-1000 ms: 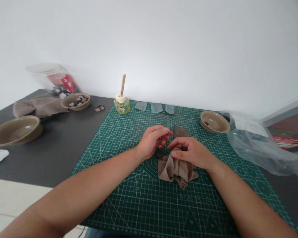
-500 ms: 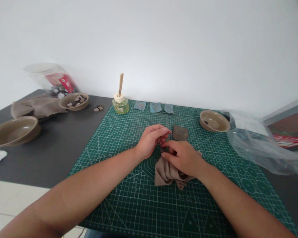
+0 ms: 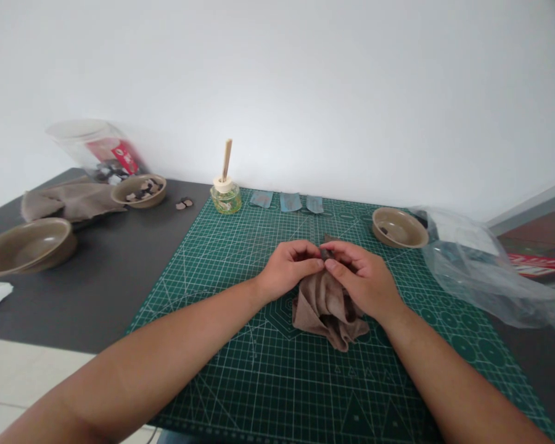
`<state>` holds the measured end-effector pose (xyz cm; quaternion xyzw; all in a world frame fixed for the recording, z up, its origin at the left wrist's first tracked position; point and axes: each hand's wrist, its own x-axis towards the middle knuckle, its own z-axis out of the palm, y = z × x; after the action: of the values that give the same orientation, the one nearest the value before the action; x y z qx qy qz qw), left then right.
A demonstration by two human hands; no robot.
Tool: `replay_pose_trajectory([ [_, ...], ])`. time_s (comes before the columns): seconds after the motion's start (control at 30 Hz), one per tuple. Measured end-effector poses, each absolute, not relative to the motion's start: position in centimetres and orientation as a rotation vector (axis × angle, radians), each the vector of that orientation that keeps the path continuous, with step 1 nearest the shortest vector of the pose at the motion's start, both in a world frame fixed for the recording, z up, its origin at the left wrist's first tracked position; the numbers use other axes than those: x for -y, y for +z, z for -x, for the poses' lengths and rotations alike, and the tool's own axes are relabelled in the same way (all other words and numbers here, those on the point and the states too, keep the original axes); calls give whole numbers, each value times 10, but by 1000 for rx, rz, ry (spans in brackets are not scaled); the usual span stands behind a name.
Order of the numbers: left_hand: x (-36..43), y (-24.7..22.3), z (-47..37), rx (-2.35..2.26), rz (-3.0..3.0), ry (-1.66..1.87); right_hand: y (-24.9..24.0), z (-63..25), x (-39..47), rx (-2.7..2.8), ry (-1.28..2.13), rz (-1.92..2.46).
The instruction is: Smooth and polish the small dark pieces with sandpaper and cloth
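Close together over the mat, my left hand (image 3: 293, 265) and my right hand (image 3: 363, 274) meet fingertip to fingertip. Both pinch a small dark piece (image 3: 326, 253) between thumbs and forefingers; its full shape is covered by the fingers. A crumpled brown cloth (image 3: 324, 302) lies just below my fingers, partly under my right hand. Behind the hands, only an edge of a brownish-grey flat sheet (image 3: 332, 238) shows.
A green cutting mat (image 3: 240, 382) covers the table. A reed diffuser (image 3: 226, 194) and several bluish squares (image 3: 290, 201) line the back. To the right are a brown bowl (image 3: 400, 228) and clear plastic bag (image 3: 481, 271); to the left, a bowl of small pieces (image 3: 139, 191) and another bowl (image 3: 28, 246).
My hands have shifted slightly right and come together on the small dark piece. My right hand has moved off part of the cloth, and the flat sheet is now mostly covered.
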<state>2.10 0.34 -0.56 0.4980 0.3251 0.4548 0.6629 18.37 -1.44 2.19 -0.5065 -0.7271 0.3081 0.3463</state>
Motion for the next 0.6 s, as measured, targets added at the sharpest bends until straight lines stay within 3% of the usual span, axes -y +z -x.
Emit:
replay_pose_trajectory([
  [0.6,-3,1,-21,-755,-1020,1030,22,-181,16,1938,622,1339],
])
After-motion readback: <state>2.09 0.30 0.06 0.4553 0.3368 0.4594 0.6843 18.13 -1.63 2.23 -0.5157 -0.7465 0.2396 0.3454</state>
